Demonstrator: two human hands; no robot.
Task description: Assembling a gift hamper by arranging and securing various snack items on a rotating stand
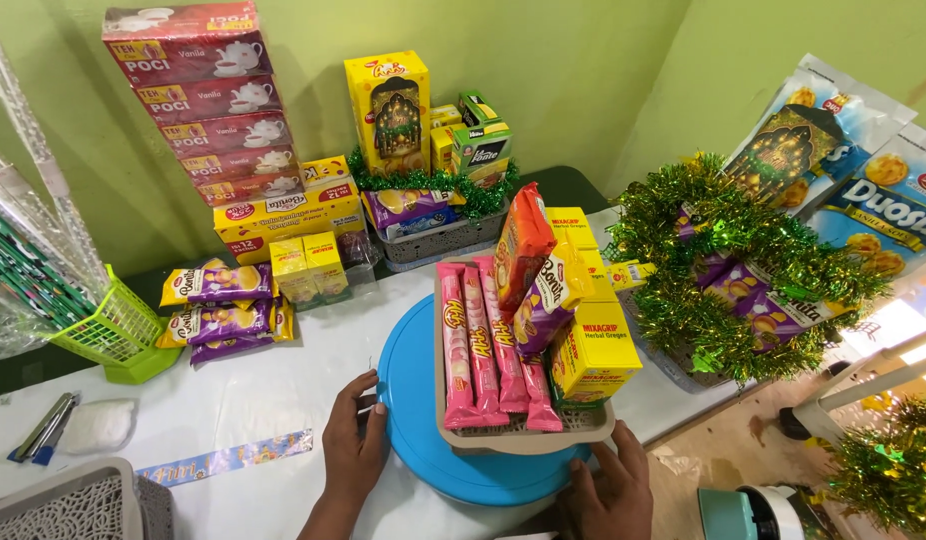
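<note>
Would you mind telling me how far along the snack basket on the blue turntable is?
Done: the beige basket on the blue turntable already holds pink wafer packs, yellow boxes and biscuit packs. In hand: left hand and right hand rest at the turntable's edge. Left: it has no tinsel, unlike the green-tinselled basket beside it.

A stack of red tea boxes [215, 100] stands against the green wall, with a long yellow box [288, 216] below it. Purple snack packets [221, 308] lie on the table [183, 400] near a green basket [118, 328]. A grey basket [433, 238] trimmed with green tinsel [433, 182] holds a tall yellow box [390, 108]. To the right sits a tinsel-wrapped basket [743, 270].
</note>
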